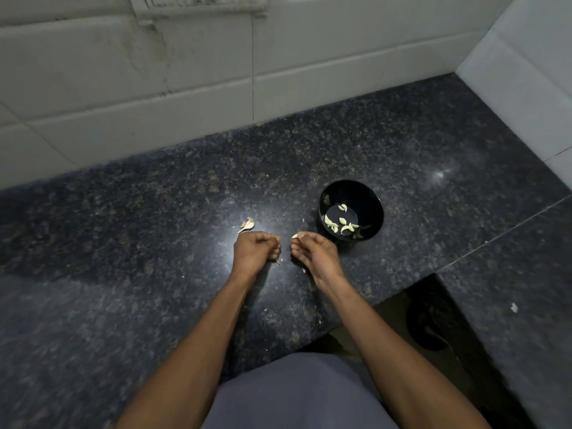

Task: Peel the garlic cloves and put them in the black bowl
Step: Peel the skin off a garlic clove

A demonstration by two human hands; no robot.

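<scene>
Mid-frame on the counter [154,212], the right hand [312,252] pinches a garlic clove [295,235]; the left hand [255,249] is curled (contents unclear), black bowl [374,199] just right.

One black bowl [351,210] on the counter [154,230]. Roughly seven peeled garlic cloves [340,223] inside, exact number hard to tell where they overlap. One clove [295,235] pinched in the right hand [312,253]. One small heap of garlic skins [246,224] beside the left hand [256,249]. Two hands, two bare forearms.
</scene>
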